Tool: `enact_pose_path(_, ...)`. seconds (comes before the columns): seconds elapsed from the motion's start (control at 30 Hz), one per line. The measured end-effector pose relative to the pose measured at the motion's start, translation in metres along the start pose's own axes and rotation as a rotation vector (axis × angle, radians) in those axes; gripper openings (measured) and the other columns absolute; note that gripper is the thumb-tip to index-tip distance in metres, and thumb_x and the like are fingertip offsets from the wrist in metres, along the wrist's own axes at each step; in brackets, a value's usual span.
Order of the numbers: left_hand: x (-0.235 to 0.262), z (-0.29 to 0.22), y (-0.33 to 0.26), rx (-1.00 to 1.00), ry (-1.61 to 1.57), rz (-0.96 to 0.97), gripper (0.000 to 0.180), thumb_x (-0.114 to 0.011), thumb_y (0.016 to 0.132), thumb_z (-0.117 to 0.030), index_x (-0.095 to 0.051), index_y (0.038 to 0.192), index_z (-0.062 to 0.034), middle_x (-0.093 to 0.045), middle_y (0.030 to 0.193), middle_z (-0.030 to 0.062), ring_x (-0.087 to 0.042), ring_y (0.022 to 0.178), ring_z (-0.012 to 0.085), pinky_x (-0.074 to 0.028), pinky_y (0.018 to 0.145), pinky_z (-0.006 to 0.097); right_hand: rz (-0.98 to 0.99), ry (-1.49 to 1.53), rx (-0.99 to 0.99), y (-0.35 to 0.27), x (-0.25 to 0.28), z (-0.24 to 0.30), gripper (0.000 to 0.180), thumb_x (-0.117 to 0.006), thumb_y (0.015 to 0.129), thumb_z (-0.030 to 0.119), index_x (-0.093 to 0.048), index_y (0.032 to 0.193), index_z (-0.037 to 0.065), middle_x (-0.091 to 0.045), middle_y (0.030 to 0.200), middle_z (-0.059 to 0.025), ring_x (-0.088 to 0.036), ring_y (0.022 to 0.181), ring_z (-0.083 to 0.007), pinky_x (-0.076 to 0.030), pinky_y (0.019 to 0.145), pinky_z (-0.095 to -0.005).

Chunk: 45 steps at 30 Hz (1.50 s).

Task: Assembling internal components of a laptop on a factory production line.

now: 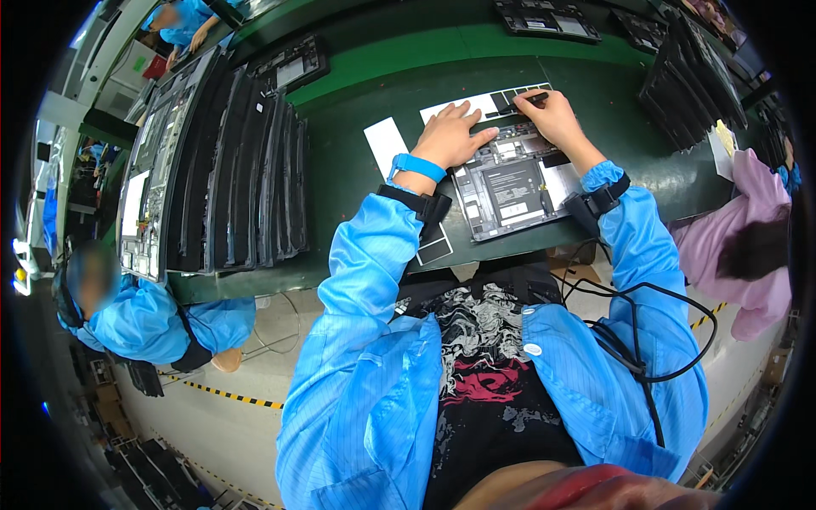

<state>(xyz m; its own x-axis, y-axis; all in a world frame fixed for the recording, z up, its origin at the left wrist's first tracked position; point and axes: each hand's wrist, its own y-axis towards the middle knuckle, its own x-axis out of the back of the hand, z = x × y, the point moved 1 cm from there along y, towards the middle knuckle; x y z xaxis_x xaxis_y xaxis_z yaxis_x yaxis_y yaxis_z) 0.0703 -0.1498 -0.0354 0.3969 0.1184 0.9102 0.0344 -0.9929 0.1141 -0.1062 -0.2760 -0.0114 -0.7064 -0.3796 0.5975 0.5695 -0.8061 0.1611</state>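
Observation:
An opened laptop or tablet chassis (476,200), with its battery (512,191) and circuit board showing, lies on the green table in front of me. My left hand (452,136) rests spread at its upper left corner, fingers reaching over a white sheet (433,110) of black rectangular pieces. Between the pinched fingers of my right hand (554,123) is a slim black pointed tool (529,104). Its tip points left, over the sheet just beyond the chassis's far edge. The small parts under the tip are too small to make out.
Stacked chassis stand upright at the left (246,170) and far right (684,93). More chassis (548,19) lie along the back. A white strip (387,144) lies left of my hand; another sheet (435,246) sits near the front edge. Black cables (629,340) hang by my right arm. Co-workers sit on both sides.

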Motion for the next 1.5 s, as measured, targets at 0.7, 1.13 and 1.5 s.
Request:
enact_pose_path(0.7,0.022,-0.016,-0.003,0.129,-0.028,-0.029,0.052,-0.047,0.091,-0.051,-0.065,0.114,-0.008,-0.051,0.129,0.0176,-0.045,0.122,0.0338,-0.038,0.1,0.044,-0.042,0.567,-0.167,-0.024,0.033,0.001,0.022,-0.065,0.086,0.017,-0.066,0.097,-0.002,-0.068,0.089,-0.0107,-0.067,0.079,-0.016,-0.049,0.067,-0.0235)
enact_pose_path(1.13,0.0,-0.059,0.018,0.376,-0.601,0.001,0.031,-0.066,0.085,-0.026,-0.066,0.08,0.0048,-0.061,0.061,0.0053,-0.055,0.052,0.0108,-0.043,0.049,0.026,0.015,0.832,-0.251,-0.041,0.043,-0.028,0.023,-0.065,0.087,0.013,-0.061,0.098,-0.007,-0.066,0.085,-0.0133,-0.067,0.075,-0.017,-0.054,0.068,-0.023)
enact_pose_path(1.5,-0.005,-0.063,0.018,0.372,-0.653,0.008,0.027,-0.064,0.086,-0.022,-0.068,0.085,0.004,-0.064,0.067,0.0047,-0.055,0.059,0.0096,-0.044,0.055,0.025,-0.061,0.941,-0.239,-0.049,0.039,-0.03,0.021,-0.064,0.086,0.01,-0.061,0.098,-0.008,-0.065,0.087,-0.0151,-0.067,0.076,-0.0203,-0.055,0.069,-0.0246)
